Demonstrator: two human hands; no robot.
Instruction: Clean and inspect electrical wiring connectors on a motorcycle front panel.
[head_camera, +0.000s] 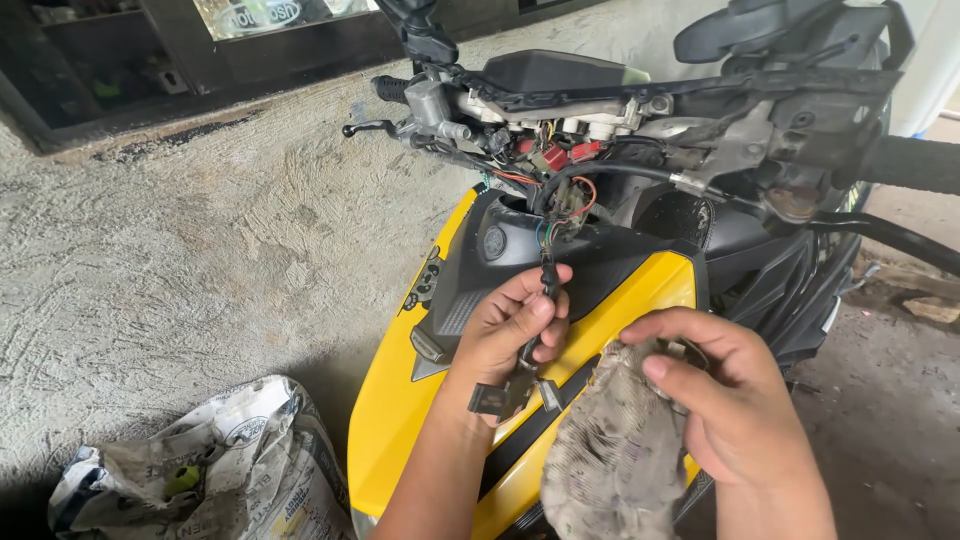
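Currently, left hand (510, 335): fingers curling closed, pinching a black wire lead (547, 275) that is hanging from the loom at twelve o'clock; small connectors (505, 393) are dangling below the palm. Right hand (725, 400): fingers closing on a grey rag (612, 455), something beneath hidden. Yellow scooter panel (400, 400) lying underneath both. Exposed handlebar wiring (560, 165) sitting at twelve o'clock. Printed sack (215, 470) at eight o'clock, partly cut off.
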